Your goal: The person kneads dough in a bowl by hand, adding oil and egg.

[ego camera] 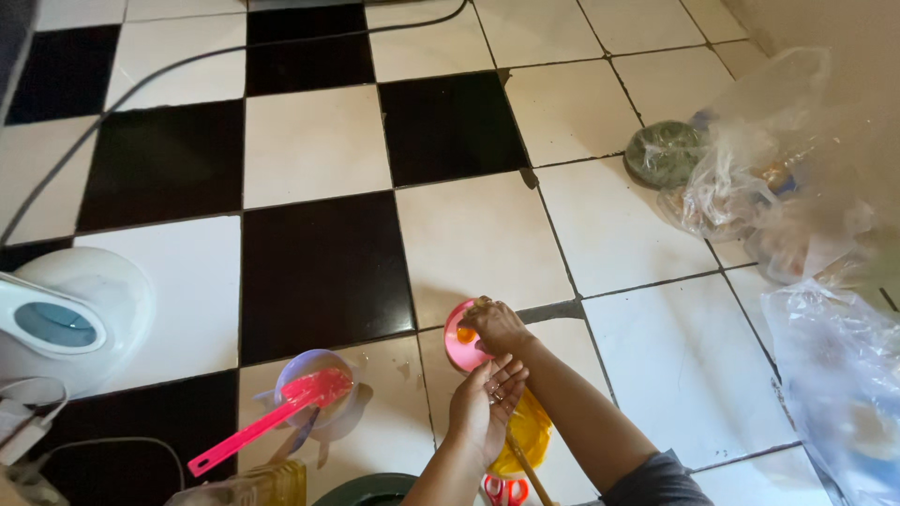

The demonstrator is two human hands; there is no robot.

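My right hand [497, 325] reaches down to a small pink plate [457, 349] on the tiled floor, its fingers pinched at the plate's far rim next to an orange bit of food. My left hand [485, 405] hovers palm-up just below the plate, fingers spread, with small pale bits on the palm. Under my left hand lies a yellow plastic piece [527, 433] with a wooden stick [531, 473] across it. Whether my right hand grips anything is hidden by the fingers.
A pink plastic spatula [267, 421] rests on a pale lilac cup [317, 386] at lower left. A white rice cooker [70, 319] sits far left, its cable on the checkered tiles. Clear plastic bags [778, 178] of food lie at right. Red scissor handles [504, 490] show at the bottom.
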